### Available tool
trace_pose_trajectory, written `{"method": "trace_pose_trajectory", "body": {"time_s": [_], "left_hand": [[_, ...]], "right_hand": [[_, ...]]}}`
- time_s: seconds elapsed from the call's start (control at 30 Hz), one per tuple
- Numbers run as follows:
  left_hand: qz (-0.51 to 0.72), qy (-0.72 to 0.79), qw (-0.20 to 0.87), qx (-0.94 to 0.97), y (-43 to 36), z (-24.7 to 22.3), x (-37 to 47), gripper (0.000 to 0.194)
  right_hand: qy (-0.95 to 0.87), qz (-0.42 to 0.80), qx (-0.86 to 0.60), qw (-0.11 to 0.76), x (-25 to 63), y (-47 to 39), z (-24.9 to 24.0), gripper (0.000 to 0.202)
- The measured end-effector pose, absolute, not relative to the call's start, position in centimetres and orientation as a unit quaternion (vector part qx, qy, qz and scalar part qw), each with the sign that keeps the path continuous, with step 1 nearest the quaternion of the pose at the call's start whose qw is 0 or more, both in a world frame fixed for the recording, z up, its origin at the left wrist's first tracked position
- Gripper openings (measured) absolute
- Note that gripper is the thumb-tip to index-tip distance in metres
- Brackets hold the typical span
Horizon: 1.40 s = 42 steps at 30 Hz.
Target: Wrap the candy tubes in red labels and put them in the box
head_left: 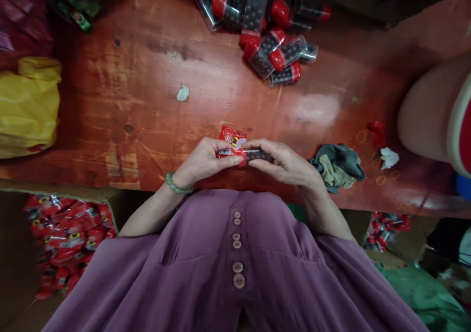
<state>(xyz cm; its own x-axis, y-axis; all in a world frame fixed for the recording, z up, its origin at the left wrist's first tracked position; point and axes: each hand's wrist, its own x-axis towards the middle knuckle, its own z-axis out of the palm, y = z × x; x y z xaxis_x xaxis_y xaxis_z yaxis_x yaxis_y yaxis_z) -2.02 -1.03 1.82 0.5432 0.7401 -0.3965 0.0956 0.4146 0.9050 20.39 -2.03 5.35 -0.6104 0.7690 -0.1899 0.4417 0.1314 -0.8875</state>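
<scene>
Just beyond my body, over the near part of the table, both hands hold one clear plastic tube (253,154) of small dark balls, lying sideways. My left hand (204,163) is closed round its red-capped end, together with a printed red card (227,134) whose upper part sticks up past the fingers. Whether the card is fixed to the tube I cannot tell. At the clear end, the fingers and thumb of my right hand (289,164) grip the tube and partly cover it. A green bead bracelet (178,185) circles my left wrist.
A pile of similar red-capped tubes (289,52) lies at the back of the red-brown table (147,91). Crumpled cloths (340,165) sit right of my hand, a large bucket (427,116) farther right. Leftward are a yellow bag (27,109) and, below, a box of red packages (71,229).
</scene>
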Motion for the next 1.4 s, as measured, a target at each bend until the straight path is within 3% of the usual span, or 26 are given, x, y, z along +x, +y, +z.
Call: {"method": "trace_pose_trajectory", "body": {"time_s": [0.2,0.4,0.57,0.83,1.07,1.2,1.4], "left_hand": [[0.197,0.396,0.757,0.482,-0.3,1.8,-1.8,0.024],[0.405,0.427,0.755,0.289,-1.0,1.7,-2.0,0.052],[0.444,0.424,0.77,0.174,-2.3,1.9,-0.7,0.035],[0.505,0.466,0.706,0.171,-1.7,1.6,-0.1,0.032],[0.538,0.463,0.678,0.192,-0.9,1.4,0.1,0.035],[0.555,0.457,0.668,0.192,-0.5,1.4,-0.2,0.036],[0.519,0.417,0.713,0.22,-0.3,1.8,-0.7,0.034]], "right_hand": [[-0.764,0.5,-0.384,0.136,20.5,-1.8,5.5,0.033],[-0.593,0.57,-0.486,0.296,19.2,-2.4,3.8,0.033],[-0.536,0.561,-0.506,0.378,16.4,-3.0,2.7,0.034],[-0.626,0.509,-0.493,0.324,16.1,-3.1,3.1,0.036],[-0.726,0.347,-0.484,0.344,16.2,-2.8,2.7,0.034],[-0.706,0.388,-0.477,0.351,15.8,-2.4,2.8,0.034],[-0.548,0.584,-0.466,0.376,15.2,-2.6,2.1,0.036]]}}
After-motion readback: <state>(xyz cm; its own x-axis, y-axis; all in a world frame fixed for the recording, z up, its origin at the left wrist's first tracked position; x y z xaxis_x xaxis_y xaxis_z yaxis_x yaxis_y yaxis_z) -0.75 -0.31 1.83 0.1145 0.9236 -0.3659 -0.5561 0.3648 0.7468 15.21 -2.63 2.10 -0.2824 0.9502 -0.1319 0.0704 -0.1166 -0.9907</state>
